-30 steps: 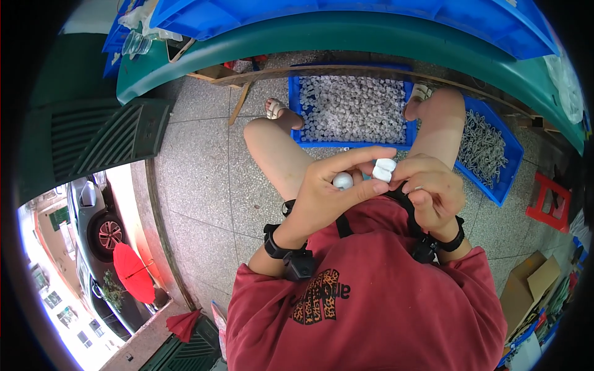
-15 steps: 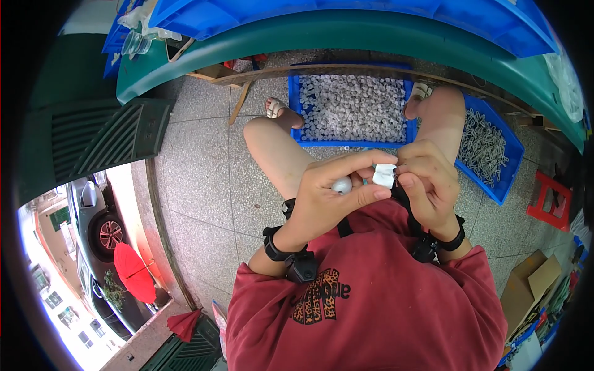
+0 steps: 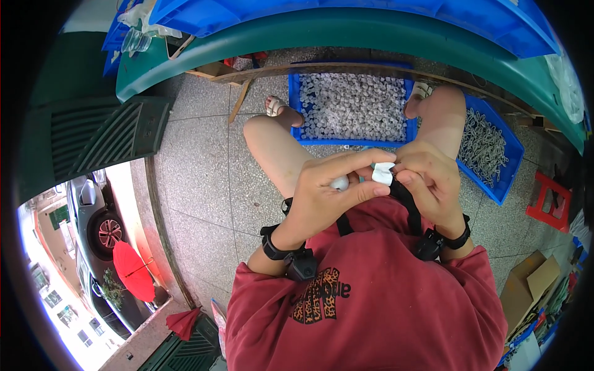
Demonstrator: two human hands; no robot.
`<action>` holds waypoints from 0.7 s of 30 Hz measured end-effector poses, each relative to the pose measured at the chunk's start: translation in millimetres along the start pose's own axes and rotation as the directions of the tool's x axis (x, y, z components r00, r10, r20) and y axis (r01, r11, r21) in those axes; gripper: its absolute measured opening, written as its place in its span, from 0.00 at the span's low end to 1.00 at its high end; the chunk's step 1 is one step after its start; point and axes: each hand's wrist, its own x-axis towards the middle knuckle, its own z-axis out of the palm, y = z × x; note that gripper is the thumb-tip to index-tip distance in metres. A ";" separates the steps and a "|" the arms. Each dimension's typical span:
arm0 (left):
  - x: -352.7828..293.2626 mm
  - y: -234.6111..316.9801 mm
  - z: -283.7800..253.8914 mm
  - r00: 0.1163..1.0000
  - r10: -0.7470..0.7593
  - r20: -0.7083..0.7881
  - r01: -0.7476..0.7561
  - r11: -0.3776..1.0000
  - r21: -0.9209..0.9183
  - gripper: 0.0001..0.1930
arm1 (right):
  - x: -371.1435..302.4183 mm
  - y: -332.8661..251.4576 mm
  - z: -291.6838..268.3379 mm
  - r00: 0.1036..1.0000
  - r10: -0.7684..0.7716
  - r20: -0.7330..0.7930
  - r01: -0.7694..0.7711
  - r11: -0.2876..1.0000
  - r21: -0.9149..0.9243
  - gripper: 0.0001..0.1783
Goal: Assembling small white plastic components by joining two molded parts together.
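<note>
Above my lap, my left hand [image 3: 318,188] pinches a small white plastic piece [image 3: 383,175] between thumb and fingertips. The piece has a notch in its upper edge. A second white rounded piece [image 3: 339,183] is tucked in the curl of the same hand. My right hand [image 3: 432,180] is closed, thumb against forefinger, right beside the notched piece. Whatever its fingertips hold is too small and hidden to name.
A blue tray [image 3: 346,143] full of small white pieces sits on the floor between my feet. To its right is a blue bin [image 3: 512,167] of metal loops. A green table edge [image 3: 346,40] crosses ahead. A red stool [image 3: 549,203] and cardboard box [image 3: 526,287] stand at right.
The white piece has turned slightly in my left fingers, and its notch shows more plainly. My right fingertips have shifted a little at its side. The trays have not moved.
</note>
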 end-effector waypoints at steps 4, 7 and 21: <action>-1.7 2.6 0.1 0.980 -0.197 0.037 0.201 0.970 -0.140 0.18 | -10.9 3.2 6.1 0.984 0.146 -0.099 -0.110 0.948 0.298 0.03; -1.0 2.5 1.9 0.981 -0.192 0.026 0.191 0.942 -0.277 0.17 | -8.9 2.2 8.6 0.986 0.083 -0.142 -0.038 0.954 0.299 0.03; -3.6 -7.0 -7.3 0.975 -0.201 0.094 0.222 0.875 -0.429 0.12 | -1.1 0.7 9.2 0.991 -0.017 -0.129 0.035 0.990 0.135 0.03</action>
